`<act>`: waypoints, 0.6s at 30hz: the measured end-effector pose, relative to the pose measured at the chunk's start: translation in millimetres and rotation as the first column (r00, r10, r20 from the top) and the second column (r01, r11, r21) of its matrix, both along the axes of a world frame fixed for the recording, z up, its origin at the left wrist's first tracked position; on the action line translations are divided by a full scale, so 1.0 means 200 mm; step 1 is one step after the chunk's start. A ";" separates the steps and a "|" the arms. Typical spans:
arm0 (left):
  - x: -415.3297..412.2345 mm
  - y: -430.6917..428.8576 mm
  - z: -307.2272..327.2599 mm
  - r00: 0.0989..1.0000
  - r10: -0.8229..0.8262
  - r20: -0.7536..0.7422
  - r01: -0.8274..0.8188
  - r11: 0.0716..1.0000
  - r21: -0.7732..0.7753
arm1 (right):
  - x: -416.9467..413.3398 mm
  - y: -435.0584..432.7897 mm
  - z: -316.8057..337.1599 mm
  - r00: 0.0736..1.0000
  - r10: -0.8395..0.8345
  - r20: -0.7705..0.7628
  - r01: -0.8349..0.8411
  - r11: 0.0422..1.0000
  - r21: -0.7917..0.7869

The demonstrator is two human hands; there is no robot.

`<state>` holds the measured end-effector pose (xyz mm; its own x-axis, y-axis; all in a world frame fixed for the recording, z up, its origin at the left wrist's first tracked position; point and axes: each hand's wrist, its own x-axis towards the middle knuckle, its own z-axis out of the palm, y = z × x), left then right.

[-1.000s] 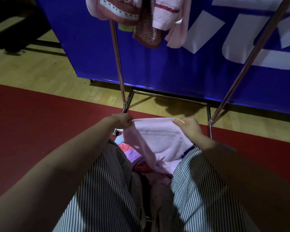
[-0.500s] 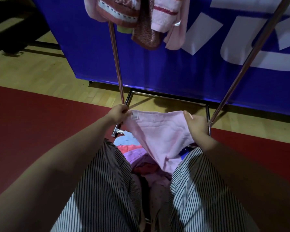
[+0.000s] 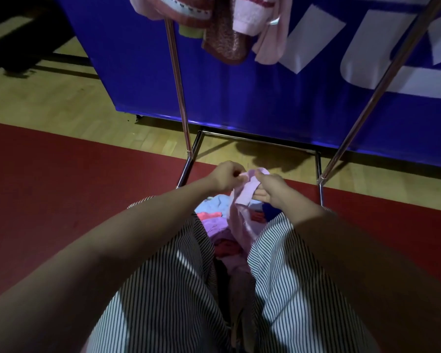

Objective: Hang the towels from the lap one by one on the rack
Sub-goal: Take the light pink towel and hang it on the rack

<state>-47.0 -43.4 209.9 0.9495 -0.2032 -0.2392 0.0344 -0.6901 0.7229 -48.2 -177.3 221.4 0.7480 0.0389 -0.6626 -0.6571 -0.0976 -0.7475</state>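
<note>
Lap (image 3: 163, 289) in striped trousers carries towel pile (image 3: 214, 221): blue at 12 o'clock, coral and purple behind it, red toward 6. Rack (image 3: 178, 98) stands at lap's 12 o'clock, feet on red mat (image 3: 49, 187), rear bar over wood floor (image 3: 61, 103); hung towels (image 3: 227, 34) at its 11.

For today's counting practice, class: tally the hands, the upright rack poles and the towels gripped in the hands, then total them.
Hands: 2 (left hand, right hand)
Upright rack poles: 2 (left pole, right pole)
Towels gripped: 1 (pink towel)
Total: 5
</note>
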 end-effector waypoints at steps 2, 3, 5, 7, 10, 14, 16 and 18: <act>-0.02 -0.04 0.00 0.998 -0.015 0.068 0.013 0.999 0.033 | 0.00 0.01 0.00 0.998 -0.047 -0.036 0.048 0.998 0.031; -0.02 -0.04 0.00 0.994 -0.030 0.105 0.024 0.998 0.055 | 0.00 0.00 0.00 0.996 -0.072 -0.056 0.075 0.996 0.054; -0.04 -0.05 0.01 0.986 -0.088 0.143 0.068 0.988 0.140 | 0.00 0.00 -0.01 0.989 -0.116 -0.095 0.126 0.986 0.109; -0.05 -0.05 0.01 0.978 -0.143 0.154 0.107 0.969 0.222 | 0.00 0.00 -0.01 0.986 -0.138 -0.095 0.151 0.977 0.149; -0.06 -0.07 -0.02 0.968 -0.193 0.159 0.144 0.950 0.277 | 0.00 0.00 0.00 0.974 -0.177 -0.143 0.207 0.949 0.237; -0.06 -0.08 -0.05 0.961 -0.211 0.181 0.145 0.937 0.318 | 0.01 -0.02 0.01 0.964 -0.160 -0.212 0.227 0.912 0.342; -0.05 -0.07 -0.05 0.964 -0.180 0.196 0.106 0.936 0.335 | 0.02 -0.02 0.01 0.972 -0.117 -0.204 0.180 0.928 0.327; -0.05 -0.06 -0.04 0.963 -0.186 0.193 0.111 0.933 0.344 | 0.02 -0.03 0.01 0.978 -0.078 -0.192 0.136 0.942 0.307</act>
